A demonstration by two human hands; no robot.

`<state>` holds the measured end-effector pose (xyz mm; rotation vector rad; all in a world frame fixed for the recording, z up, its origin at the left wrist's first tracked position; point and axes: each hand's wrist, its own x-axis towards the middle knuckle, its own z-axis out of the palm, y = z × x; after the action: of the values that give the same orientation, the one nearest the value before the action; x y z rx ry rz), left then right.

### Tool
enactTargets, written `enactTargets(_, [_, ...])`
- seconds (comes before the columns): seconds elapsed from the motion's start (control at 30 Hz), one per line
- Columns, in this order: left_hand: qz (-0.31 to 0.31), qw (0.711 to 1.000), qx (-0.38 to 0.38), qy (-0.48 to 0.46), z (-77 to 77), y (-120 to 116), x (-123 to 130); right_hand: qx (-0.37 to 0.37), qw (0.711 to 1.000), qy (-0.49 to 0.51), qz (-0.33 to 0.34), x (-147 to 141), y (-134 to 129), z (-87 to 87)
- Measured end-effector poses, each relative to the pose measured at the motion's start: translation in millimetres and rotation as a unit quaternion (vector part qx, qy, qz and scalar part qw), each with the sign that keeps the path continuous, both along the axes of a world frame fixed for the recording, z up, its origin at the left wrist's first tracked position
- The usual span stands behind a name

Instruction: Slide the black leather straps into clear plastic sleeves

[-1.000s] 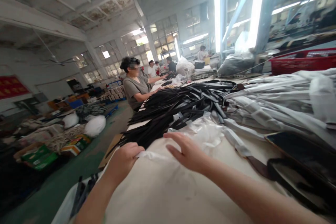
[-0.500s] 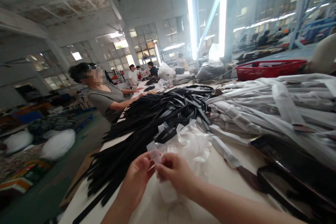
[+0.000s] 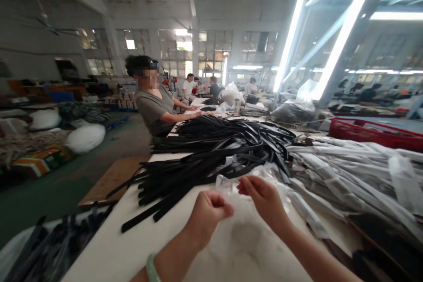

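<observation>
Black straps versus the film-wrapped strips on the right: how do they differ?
The black straps are bare and dark, while the film-wrapped strips are pale under translucent plastic. The black straps lie in a tangled heap; the film-wrapped strips lie in a looser, flatter spread. Both are long and narrow, on the same white-topped table.

A crumpled, see-through plastic film [image 3: 264, 171] on the white desk [image 3: 109, 238], right up against a big messy heap of long black straps [image 3: 211, 158].
</observation>
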<state>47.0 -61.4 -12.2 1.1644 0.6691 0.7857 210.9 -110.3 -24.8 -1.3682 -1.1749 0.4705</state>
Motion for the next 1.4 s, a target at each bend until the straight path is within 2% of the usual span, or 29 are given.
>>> enactTargets(0.1, [-0.009, 0.998, 0.036, 0.052, -4.2, -6, 0, -0.02, 0.981, -0.192, 0.026, 0, 14, 15.1])
enactTargets(0.17, [-0.039, 0.995, 0.062, 0.07, -5.0, -8, -3, -0.028, 0.943, -0.325, 0.068, -12, 31, 29.2])
enactTargets(0.23, [-0.118, 0.99, 0.062, 0.046, -3.0, -8, -8, -0.025, 0.893, -0.428, 0.132, -30, 55, 43.2])
enactTargets(0.33, [-0.257, 0.964, 0.062, -0.016, 2.7, -5, -20, -0.016, 0.818, -0.525, 0.233, -62, 100, 54.4])
enactTargets(0.43, [-0.321, 0.941, 0.078, -0.072, 6.9, 1, -31, -0.011, 0.777, -0.559, 0.289, -91, 142, 48.3])
enactTargets(0.57, [-0.32, 0.937, 0.075, -0.121, 11.1, 8, -36, -0.011, 0.759, -0.574, 0.308, -111, 170, 26.7])
enactTargets(0.67, [-0.297, 0.938, 0.092, -0.155, 18.9, 11, -38, 0.003, 0.776, -0.562, 0.288, -113, 171, 17.3])
enactTargets(0.73, [-0.275, 0.941, 0.105, -0.165, 26.5, 12, -41, 0.016, 0.801, -0.54, 0.256, -108, 166, 18.9])
enactTargets(0.87, [-0.209, 0.957, 0.121, -0.162, 39.0, 19, -46, 0.047, 0.88, -0.458, 0.12, -76, 140, 42.5])
enactTargets(0.97, [-0.157, 0.966, 0.143, -0.15, 40.4, 25, -46, 0.075, 0.924, -0.376, 0.011, -37, 97, 67.7])
enactTargets(1.03, [-0.106, 0.976, 0.167, -0.091, 37.2, 29, -43, 0.108, 0.956, -0.272, -0.007, -11, 59, 78.8])
enactTargets(1.1, [-0.055, 0.982, 0.182, -0.018, 31.3, 30, -39, 0.128, 0.977, -0.171, -0.004, 12, 23, 80.0])
enactTargets(1.17, [-0.026, 0.982, 0.185, 0.032, 23.3, 31, -34, 0.101, 0.987, -0.123, 0.019, 28, -5, 69.9])
enactTargets(1.23, [-0.013, 0.982, 0.181, 0.059, 14.5, 32, -29, 0.042, 0.991, -0.113, 0.059, 37, -20, 50.6])
enactTargets(1.33, [0.014, 0.977, 0.185, 0.109, 4.5, 34, -24, -0.029, 0.986, -0.129, 0.1, 40, -23, 17.5])
enactTargets(1.4, [0.023, 0.97, 0.196, 0.142, 2.3, 36, -24, -0.051, 0.979, -0.165, 0.105, 38, -20, 2.3])
